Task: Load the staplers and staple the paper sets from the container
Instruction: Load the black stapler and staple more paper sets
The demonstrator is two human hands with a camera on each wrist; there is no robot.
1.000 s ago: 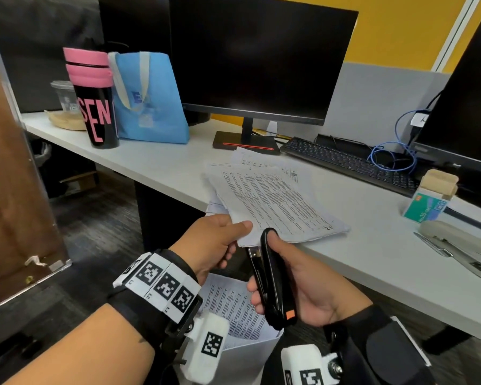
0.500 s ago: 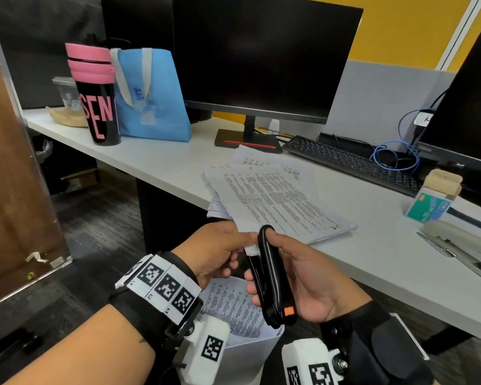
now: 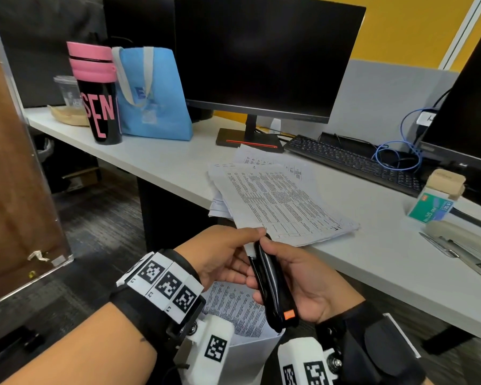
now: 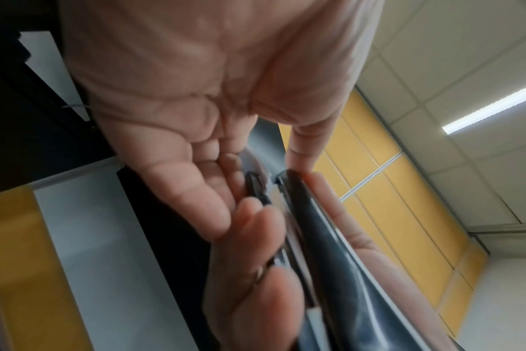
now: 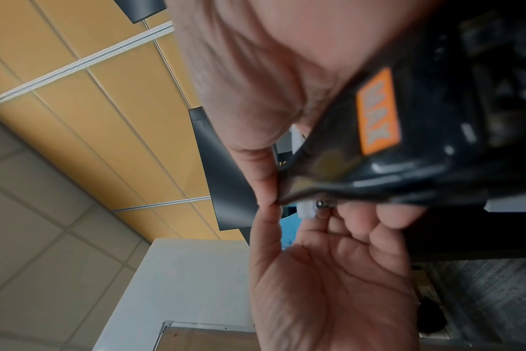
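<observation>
Presently right hand (image 3: 311, 287) clasps black stapler (image 3: 272, 290), left hand (image 3: 222, 257) pinches paper corner (image 3: 251, 248) at its mouth — printed stack (image 3: 278, 201) on desk (image 3: 164, 162) beyond.

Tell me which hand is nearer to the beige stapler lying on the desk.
Right. The right hand, gripping the black stapler below the desk edge, is on the beige stapler's side; the left hand pinches the paper corner on the black stapler's far side.

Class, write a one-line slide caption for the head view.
Right hand grips a black stapler on a paper corner the left hand pinches at the desk edge.
</observation>
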